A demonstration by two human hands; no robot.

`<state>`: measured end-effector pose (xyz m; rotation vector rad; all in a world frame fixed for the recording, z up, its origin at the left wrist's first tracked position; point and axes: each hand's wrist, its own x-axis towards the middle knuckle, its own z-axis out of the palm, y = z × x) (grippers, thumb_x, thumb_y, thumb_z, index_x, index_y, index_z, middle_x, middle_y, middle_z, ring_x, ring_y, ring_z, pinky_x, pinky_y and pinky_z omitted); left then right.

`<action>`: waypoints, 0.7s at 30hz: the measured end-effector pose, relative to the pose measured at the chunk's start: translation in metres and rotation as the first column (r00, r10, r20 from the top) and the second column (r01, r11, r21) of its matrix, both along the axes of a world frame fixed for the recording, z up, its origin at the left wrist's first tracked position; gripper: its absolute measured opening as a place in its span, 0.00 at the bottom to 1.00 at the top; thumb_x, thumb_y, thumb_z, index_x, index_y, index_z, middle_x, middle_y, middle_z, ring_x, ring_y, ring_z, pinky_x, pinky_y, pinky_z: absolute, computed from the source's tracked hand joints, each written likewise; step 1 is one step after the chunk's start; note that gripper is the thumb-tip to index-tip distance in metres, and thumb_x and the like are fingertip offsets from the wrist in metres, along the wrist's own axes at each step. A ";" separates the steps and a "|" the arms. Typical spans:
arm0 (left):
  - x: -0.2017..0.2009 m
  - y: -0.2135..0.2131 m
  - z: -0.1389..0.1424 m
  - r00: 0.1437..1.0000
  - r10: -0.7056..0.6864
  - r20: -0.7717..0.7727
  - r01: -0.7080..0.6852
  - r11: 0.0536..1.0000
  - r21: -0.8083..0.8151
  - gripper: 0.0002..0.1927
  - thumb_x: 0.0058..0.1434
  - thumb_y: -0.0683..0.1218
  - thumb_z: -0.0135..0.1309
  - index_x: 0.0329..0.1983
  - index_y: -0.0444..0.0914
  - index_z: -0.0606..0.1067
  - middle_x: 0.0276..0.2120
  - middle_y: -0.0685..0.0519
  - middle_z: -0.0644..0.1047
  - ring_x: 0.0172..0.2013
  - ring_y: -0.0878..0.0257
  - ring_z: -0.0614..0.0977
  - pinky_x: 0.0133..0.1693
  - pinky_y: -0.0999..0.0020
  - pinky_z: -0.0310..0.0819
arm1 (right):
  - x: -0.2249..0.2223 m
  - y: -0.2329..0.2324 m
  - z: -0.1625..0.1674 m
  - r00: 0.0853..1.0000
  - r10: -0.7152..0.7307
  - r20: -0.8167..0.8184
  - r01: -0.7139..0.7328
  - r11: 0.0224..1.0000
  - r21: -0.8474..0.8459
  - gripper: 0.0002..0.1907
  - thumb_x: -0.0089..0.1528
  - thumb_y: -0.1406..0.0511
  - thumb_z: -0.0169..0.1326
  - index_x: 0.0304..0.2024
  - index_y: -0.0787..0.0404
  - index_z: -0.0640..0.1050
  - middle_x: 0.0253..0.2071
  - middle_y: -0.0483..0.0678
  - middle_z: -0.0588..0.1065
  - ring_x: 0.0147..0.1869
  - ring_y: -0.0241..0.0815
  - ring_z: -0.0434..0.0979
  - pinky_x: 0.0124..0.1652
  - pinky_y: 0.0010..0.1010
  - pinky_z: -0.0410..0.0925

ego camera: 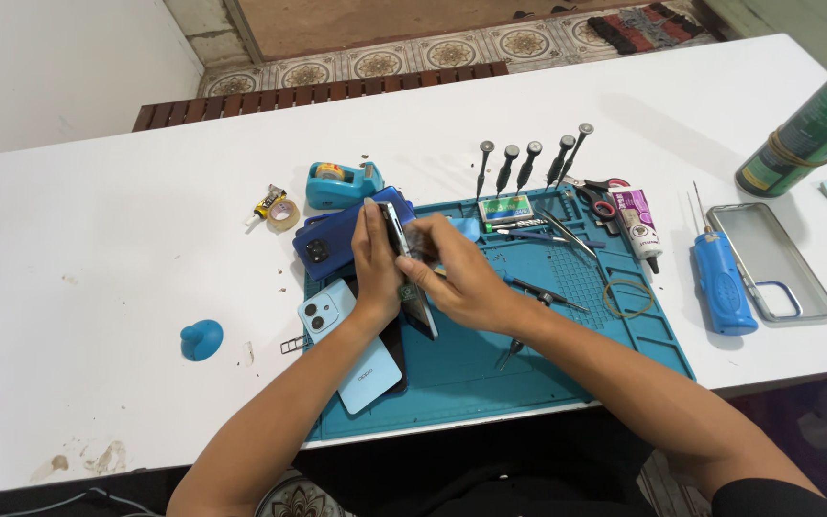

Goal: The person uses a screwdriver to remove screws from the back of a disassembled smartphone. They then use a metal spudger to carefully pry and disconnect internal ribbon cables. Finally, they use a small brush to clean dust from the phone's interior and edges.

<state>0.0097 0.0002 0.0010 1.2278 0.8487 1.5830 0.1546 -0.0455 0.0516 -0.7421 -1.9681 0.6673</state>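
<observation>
My left hand [376, 266] grips a thin phone [417, 308] that stands on its long edge over the teal work mat [576, 325]. My right hand [459, 278] holds the same phone from the other side, fingers pressed on its upper part. Just behind my hands lies a dark blue phone [332, 239], camera side up. A light blue phone back [358, 369] rests under my left wrist at the mat's left edge. What my fingertips pinch at the top of the phone is hidden.
Several screwdrivers [528, 165] stand along the mat's far edge beside scissors [597, 196] and a glue tube [641, 225]. A blue tool [723, 280], clear case [770, 260] and green can [811, 124] sit right. Tape dispenser [341, 182], tape roll [283, 213] and blue suction cup [202, 339] lie left.
</observation>
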 end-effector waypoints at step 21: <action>0.002 0.001 0.001 0.999 -0.036 0.030 0.038 0.998 -0.055 0.26 0.76 0.65 0.33 0.37 0.42 0.69 0.26 0.61 0.66 0.28 0.74 0.66 0.31 0.77 0.63 | 0.013 0.007 0.021 0.997 -0.033 0.076 0.054 0.954 -0.296 0.12 0.70 0.63 0.50 0.34 0.64 0.74 0.21 0.37 0.66 0.24 0.26 0.60 0.23 0.25 0.58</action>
